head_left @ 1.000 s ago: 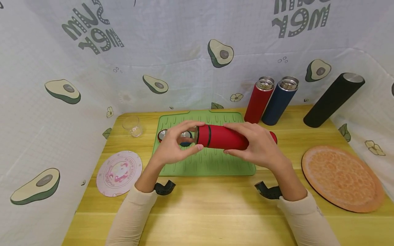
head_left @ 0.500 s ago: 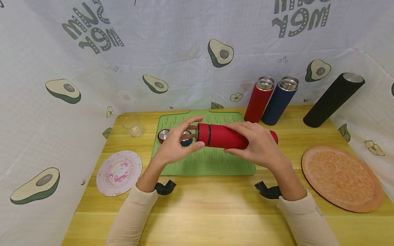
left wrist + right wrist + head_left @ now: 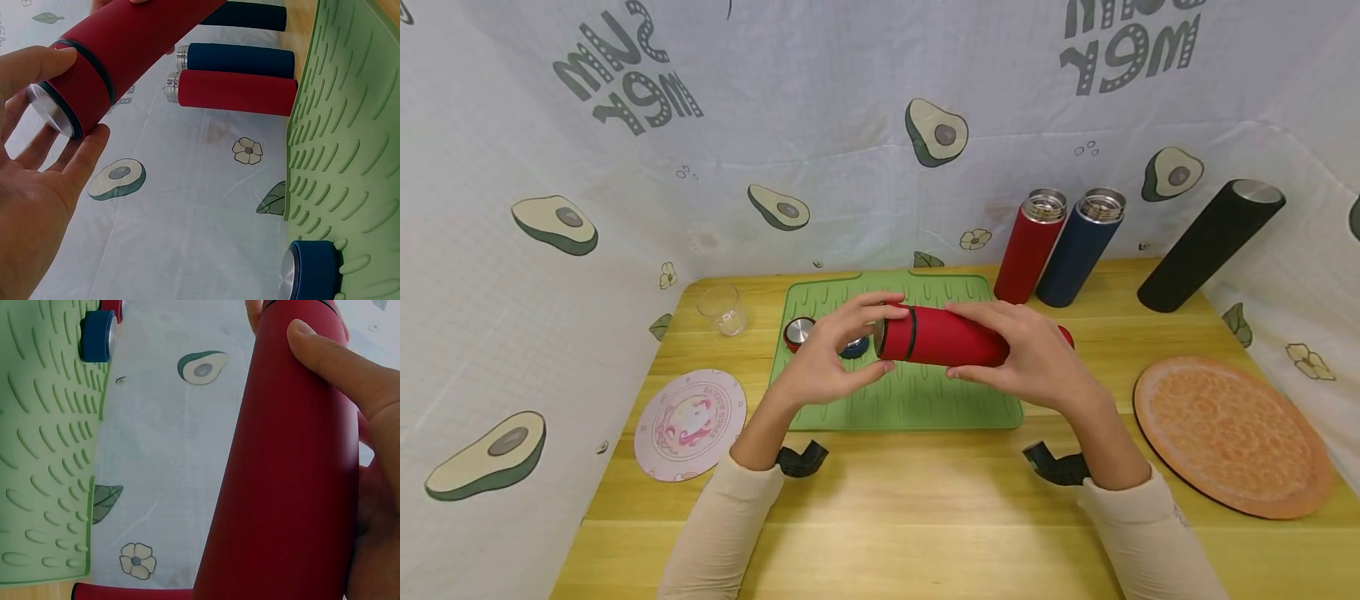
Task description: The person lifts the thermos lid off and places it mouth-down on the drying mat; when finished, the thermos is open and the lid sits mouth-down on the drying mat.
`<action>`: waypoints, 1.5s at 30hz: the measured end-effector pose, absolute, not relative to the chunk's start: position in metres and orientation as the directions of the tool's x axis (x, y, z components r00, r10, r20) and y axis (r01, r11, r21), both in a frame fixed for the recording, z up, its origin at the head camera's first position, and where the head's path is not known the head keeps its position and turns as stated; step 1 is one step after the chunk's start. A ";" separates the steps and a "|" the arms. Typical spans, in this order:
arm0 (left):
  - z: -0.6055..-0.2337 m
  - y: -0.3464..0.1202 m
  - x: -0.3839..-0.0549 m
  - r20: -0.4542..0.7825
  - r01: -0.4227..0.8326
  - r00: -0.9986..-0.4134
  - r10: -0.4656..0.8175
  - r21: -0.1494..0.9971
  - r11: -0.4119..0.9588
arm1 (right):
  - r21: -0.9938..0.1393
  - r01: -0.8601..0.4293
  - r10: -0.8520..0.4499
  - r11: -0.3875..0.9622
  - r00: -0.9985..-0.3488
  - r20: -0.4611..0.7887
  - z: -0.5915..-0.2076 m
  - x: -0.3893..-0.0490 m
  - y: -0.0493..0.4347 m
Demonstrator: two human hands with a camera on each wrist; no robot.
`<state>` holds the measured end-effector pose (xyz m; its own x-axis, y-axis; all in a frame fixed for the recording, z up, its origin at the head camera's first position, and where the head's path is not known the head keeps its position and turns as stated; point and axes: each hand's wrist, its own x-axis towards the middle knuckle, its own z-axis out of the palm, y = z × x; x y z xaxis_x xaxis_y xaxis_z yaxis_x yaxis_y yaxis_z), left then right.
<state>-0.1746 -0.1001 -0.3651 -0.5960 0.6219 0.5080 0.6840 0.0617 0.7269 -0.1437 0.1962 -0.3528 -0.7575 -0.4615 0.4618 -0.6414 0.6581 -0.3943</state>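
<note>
A red thermos (image 3: 958,335) lies sideways in the air over the green mat, its capped end to the left. My right hand (image 3: 1037,354) grips its body, thumb along the near side. At the other end my left hand (image 3: 823,354) holds the red lid (image 3: 78,90), which has a silver top and sits on the thermos with a dark ring at the joint. In the left wrist view the thumb presses one side of the lid and fingers touch the other. Two loose lids, one blue (image 3: 854,347) and one red (image 3: 797,333), rest on the mat, partly behind the left hand.
Uncapped red (image 3: 1030,250) and blue (image 3: 1078,250) thermoses stand at the back right, beside a black one (image 3: 1210,246). The green mat (image 3: 917,400) covers the middle. A glass (image 3: 724,312), a pink plate (image 3: 691,425) and a round orange mat (image 3: 1232,433) lie around it.
Half a second ago the left fingers were spread away from the lid; now they lie over it again. The right hand keeps its grip and the thermos has hardly moved.
</note>
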 end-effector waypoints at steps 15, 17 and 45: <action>-0.368 -0.097 -0.173 0.342 0.467 -0.796 0.499 0.872 0.147 | -0.359 -0.637 -0.466 0.682 -0.757 0.457 -0.353 -0.142 0.196; -0.369 -0.097 -0.173 0.333 0.461 -0.805 0.491 0.872 0.165 | -0.355 -0.636 -0.467 0.685 -0.758 0.455 -0.352 -0.142 0.195; -0.368 -0.098 -0.173 0.417 0.540 -0.695 0.586 0.840 0.043 | -0.397 -0.609 -0.462 0.686 -0.787 0.410 -0.352 -0.143 0.199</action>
<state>-0.1733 -0.0980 -0.3684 -0.6948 0.5861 0.4169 0.5405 0.0430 0.8403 -0.1432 0.1986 -0.3520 -0.7868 -0.4616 0.4097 -0.6094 0.6863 -0.3971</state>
